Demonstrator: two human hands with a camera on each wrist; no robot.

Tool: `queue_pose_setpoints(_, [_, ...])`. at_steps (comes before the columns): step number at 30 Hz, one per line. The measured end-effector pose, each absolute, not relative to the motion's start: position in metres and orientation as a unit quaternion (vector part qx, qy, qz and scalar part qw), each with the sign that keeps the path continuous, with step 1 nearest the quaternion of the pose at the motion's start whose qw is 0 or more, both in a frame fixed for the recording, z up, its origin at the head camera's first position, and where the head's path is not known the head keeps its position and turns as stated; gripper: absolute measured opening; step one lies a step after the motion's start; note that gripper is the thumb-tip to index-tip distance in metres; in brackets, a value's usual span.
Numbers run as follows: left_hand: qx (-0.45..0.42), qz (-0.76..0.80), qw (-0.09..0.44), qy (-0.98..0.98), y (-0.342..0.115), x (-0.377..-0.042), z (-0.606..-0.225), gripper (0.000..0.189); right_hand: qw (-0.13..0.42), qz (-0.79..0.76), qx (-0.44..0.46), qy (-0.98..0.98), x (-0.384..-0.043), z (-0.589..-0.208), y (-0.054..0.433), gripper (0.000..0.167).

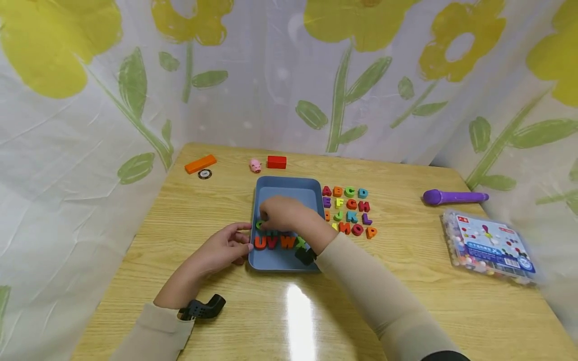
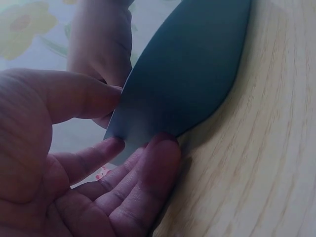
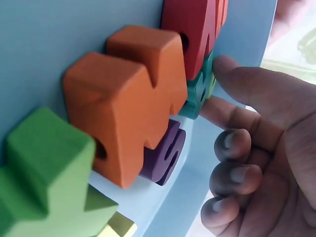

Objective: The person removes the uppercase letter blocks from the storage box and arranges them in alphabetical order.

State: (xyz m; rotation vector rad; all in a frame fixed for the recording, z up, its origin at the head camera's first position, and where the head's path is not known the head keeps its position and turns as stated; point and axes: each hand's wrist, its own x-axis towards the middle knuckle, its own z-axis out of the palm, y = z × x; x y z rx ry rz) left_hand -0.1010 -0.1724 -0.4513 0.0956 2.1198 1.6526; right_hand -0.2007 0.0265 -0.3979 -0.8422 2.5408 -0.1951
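A blue-grey tray [image 1: 289, 183] lies on the table with letter blocks inside. My left hand [image 1: 226, 244] grips its left wall, thumb [image 2: 98, 96] and fingers [image 2: 153, 173] at the rim. My right hand [image 1: 286, 213] reaches into the tray and pinches a green letter block [image 1: 259, 224], mostly hidden by the fingers in the right wrist view. Beside it in that view are a teal letter [image 3: 195, 96] and a purple S [image 3: 165, 153]. Nearer me stand a red-orange U [image 1: 260, 243], a red V [image 1: 272, 243], an orange W [image 3: 123, 98] and a green X [image 3: 54, 163].
Right of the tray, colourful letters stand in rows, among them a D [image 1: 363, 193] and a P [image 1: 371, 232]. Behind are an orange block [image 1: 200, 164], a chip [image 1: 204, 174], a pink pig [image 1: 255, 165] and a red block [image 1: 277, 162]. A purple microphone [image 1: 456, 197] and bead box [image 1: 492, 245] lie right.
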Motion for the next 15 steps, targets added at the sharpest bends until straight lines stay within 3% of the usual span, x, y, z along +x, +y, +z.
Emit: queue_pose_setpoints(15, [0.029, 0.589, 0.225, 0.775, -0.172, -0.102, -0.45, 0.061, 0.211, -0.104, -0.307, 0.922, -0.202, -0.39, 0.037, 0.024])
